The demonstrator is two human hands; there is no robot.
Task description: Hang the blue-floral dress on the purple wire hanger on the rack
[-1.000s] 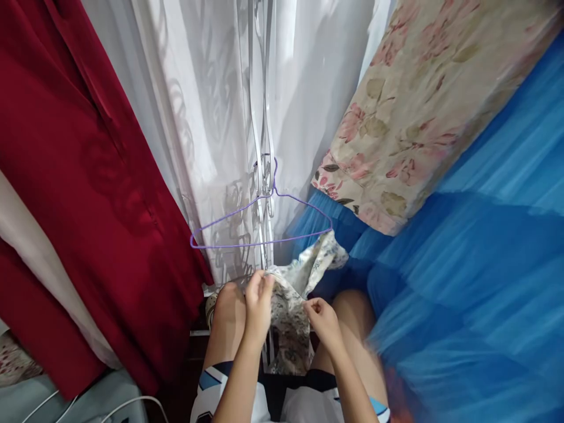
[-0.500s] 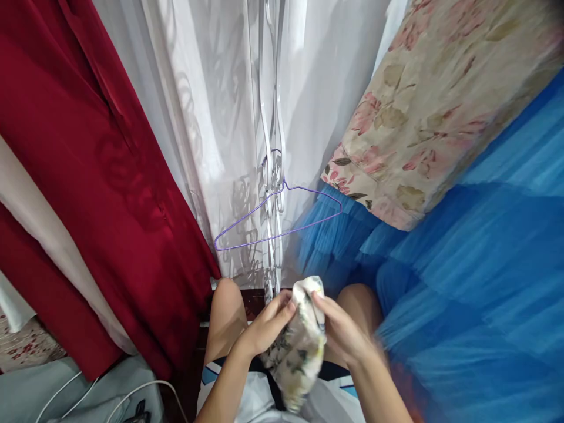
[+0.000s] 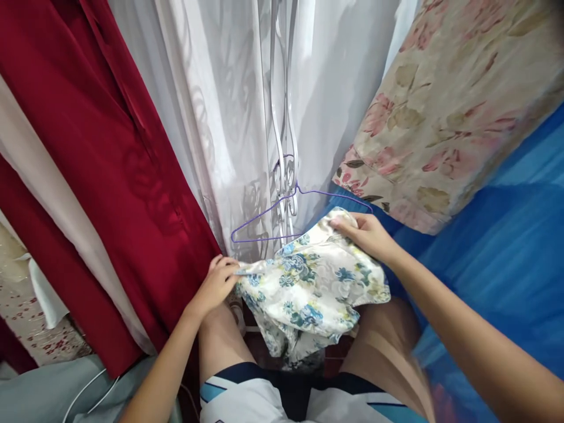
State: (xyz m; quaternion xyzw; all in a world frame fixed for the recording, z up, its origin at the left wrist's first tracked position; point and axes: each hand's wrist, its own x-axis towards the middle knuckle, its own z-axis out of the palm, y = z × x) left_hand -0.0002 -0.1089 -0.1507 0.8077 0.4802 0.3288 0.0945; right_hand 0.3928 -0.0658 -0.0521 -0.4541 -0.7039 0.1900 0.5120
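A white garment with blue and yellow flowers is stretched out above my knees. My left hand pinches its left edge. My right hand grips its upper right corner, close to the right end of a purple wire hanger. The hanger hangs on a white ornate metal rail in front of a sheer white curtain. The garment's top edge lies just below the hanger's lower bar.
A dark red curtain hangs at the left. A floral cushion or mattress leans at the right over blue pleated fabric. White cables lie on grey cloth at the lower left.
The garment was bunched between both hands near my lap; now my hands have moved apart and upward, spreading it out flat just under the hanger.
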